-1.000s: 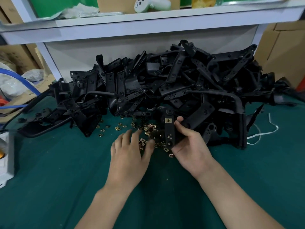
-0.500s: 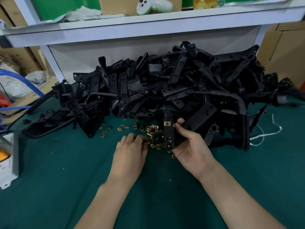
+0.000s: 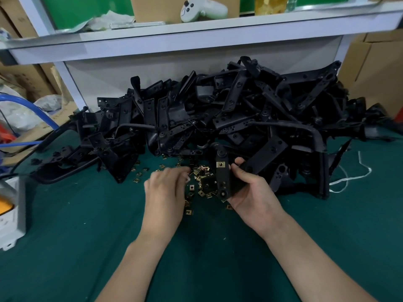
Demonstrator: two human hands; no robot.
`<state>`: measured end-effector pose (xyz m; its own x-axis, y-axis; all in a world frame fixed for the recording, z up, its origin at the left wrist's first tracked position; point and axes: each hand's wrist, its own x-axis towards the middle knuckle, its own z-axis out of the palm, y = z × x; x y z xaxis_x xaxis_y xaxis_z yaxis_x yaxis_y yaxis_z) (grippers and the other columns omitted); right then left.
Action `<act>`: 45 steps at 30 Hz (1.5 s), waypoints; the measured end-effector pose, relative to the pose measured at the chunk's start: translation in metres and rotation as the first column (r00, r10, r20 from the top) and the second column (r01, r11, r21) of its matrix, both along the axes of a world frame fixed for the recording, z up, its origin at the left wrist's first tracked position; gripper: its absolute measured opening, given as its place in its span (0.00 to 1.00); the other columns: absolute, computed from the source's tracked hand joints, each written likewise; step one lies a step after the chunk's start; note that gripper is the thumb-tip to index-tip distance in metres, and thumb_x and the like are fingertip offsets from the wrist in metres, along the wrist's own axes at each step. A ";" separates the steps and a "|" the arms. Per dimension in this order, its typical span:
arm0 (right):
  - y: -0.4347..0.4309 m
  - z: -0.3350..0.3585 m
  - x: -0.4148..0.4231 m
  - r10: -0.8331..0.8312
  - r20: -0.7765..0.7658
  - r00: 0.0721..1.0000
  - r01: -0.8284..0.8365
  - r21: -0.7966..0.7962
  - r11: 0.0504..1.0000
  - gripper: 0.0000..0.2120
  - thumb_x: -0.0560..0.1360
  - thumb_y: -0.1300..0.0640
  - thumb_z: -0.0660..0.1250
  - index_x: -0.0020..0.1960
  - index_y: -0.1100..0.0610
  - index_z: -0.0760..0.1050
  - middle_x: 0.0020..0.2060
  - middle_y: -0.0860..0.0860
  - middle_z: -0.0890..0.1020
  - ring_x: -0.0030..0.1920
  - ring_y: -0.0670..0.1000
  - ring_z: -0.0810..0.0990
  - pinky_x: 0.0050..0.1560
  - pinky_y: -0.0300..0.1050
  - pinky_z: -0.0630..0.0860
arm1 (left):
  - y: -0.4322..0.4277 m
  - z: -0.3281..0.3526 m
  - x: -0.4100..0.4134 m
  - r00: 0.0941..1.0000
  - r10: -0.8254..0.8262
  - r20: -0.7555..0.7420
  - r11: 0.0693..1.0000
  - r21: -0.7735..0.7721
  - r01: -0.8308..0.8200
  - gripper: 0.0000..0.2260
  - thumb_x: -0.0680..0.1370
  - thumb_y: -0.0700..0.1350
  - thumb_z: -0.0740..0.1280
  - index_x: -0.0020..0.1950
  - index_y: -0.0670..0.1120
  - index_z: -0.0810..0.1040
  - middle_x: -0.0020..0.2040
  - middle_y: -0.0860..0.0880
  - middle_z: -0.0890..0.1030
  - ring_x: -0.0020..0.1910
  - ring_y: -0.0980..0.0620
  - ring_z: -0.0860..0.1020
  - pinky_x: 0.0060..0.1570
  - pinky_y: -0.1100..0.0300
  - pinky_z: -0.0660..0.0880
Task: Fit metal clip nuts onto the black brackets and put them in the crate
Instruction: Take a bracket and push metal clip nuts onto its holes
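My right hand [image 3: 253,195] grips a black bracket [image 3: 222,179] held upright over the green mat, with one brass clip nut [image 3: 220,164] fitted near its top. Just left of it, my left hand [image 3: 165,192] rests palm down on the scattered brass clip nuts [image 3: 201,188], fingers curled and blurred among them; whether it pinches one is hidden. Behind both hands rises a big heap of black brackets [image 3: 229,118]. No crate shows in the head view.
A white shelf [image 3: 196,38] overhangs the heap, with a white controller [image 3: 200,9] on it. A white and orange box [image 3: 11,212] stands at the mat's left edge, blue hoses [image 3: 32,107] behind it. A white cord [image 3: 353,173] lies right; cardboard boxes [image 3: 375,68] stand beyond.
My left hand curled its spread fingers and slid slightly forward into the loose clip nuts. My right hand kept holding the bracket almost in place.
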<state>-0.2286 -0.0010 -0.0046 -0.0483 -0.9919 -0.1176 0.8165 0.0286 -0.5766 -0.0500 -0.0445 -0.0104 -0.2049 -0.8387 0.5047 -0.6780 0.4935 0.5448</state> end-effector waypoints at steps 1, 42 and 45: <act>0.000 0.000 0.000 0.005 -0.003 1.000 -0.005 0.000 1.000 0.07 0.74 0.59 0.69 0.46 0.47 0.79 0.57 0.51 0.84 0.54 0.51 0.84 0.46 0.47 0.82 | 0.000 0.003 0.000 0.979 0.007 -0.202 0.997 0.071 0.007 0.10 0.85 0.45 0.61 0.57 0.55 0.81 0.45 0.59 0.81 0.45 0.57 0.74 0.48 0.63 0.69; 0.006 -0.003 0.018 -0.065 -0.618 0.784 0.018 -0.082 0.997 0.08 0.80 0.55 0.69 0.50 0.57 0.85 0.36 0.52 0.83 0.40 0.47 0.83 0.41 0.38 0.79 | 0.021 0.020 -0.015 0.735 -0.166 -0.657 0.799 0.348 0.491 0.09 0.82 0.41 0.66 0.59 0.49 0.83 0.54 0.48 0.85 0.45 0.54 0.85 0.48 0.68 0.78; 0.006 -0.005 0.018 -0.071 -0.632 0.772 0.015 -0.094 0.995 0.07 0.80 0.55 0.69 0.49 0.56 0.85 0.36 0.51 0.83 0.40 0.47 0.83 0.41 0.38 0.78 | 0.021 0.019 -0.015 0.752 -0.164 -0.638 0.822 0.333 0.462 0.08 0.82 0.40 0.67 0.57 0.49 0.83 0.52 0.48 0.85 0.46 0.54 0.85 0.47 0.68 0.77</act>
